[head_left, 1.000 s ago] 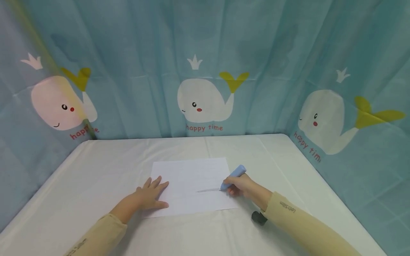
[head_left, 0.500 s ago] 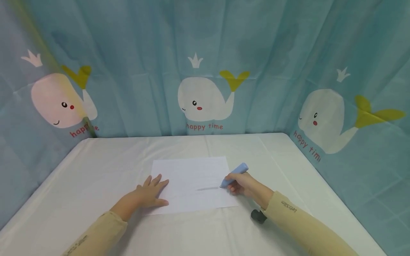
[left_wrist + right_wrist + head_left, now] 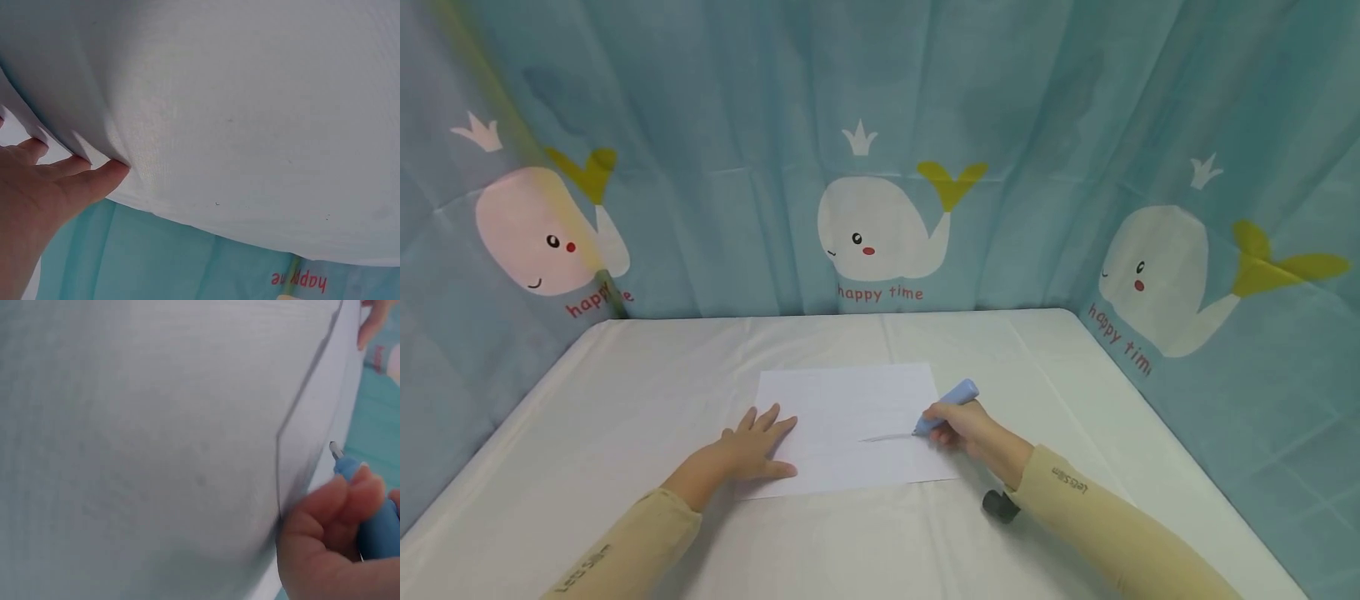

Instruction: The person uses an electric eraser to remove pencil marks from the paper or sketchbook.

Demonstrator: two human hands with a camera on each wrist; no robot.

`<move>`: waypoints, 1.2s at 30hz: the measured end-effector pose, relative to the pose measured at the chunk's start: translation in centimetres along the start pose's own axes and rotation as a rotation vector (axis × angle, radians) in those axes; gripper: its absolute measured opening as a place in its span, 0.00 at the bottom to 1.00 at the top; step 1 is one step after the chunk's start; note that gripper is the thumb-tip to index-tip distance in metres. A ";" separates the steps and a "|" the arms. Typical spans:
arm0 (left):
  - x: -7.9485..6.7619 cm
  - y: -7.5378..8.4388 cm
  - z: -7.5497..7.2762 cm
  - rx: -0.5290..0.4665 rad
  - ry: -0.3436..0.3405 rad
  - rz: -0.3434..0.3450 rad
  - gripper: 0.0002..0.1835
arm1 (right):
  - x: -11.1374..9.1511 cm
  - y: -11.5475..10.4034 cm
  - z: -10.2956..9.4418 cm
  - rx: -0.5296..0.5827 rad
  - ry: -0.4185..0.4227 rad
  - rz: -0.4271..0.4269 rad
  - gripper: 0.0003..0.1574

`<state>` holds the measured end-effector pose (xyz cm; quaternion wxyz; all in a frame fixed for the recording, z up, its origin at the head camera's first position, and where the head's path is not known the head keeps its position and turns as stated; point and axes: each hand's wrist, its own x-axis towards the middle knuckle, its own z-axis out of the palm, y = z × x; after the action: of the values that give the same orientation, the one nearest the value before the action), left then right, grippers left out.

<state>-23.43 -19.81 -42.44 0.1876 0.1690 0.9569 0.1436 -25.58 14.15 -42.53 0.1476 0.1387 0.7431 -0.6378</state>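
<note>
A white sheet of paper (image 3: 850, 400) lies on the white-covered table. My left hand (image 3: 748, 450) rests on its left edge with fingers spread; in the left wrist view the fingertips (image 3: 119, 169) touch down at the paper's edge. My right hand (image 3: 966, 427) is over the right side of the sheet, thumb and fingers pinching a thick light-blue marker (image 3: 958, 395). The marker leans up to the right, its tip at the right end of a thin grey line (image 3: 883, 438) on the paper. A slim silvery tip (image 3: 335, 450) shows in the right wrist view.
A small black cylinder (image 3: 1000, 506) shows below the right sleeve cuff (image 3: 1037, 479). The white tablecloth (image 3: 647, 375) extends around the sheet. Blue curtains (image 3: 737, 233) printed with whales stand along the table's back and sides.
The right hand and marker have shifted slightly left from half a second ago, the tip staying by the line's right end. The left hand keeps its place on the paper.
</note>
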 end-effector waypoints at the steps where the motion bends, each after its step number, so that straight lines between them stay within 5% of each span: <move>1: 0.0 0.0 0.1 -0.005 0.000 0.000 0.47 | 0.0 0.1 -0.1 0.005 -0.010 0.003 0.11; 36: -0.5 0.4 -0.7 -0.018 0.001 0.014 0.45 | -0.1 -0.4 0.2 -0.100 -0.026 0.026 0.15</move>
<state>-23.18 -19.77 -41.49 0.1875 0.1740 0.9544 0.1536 -25.67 13.93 -42.20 0.1723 0.1324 0.7702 -0.5997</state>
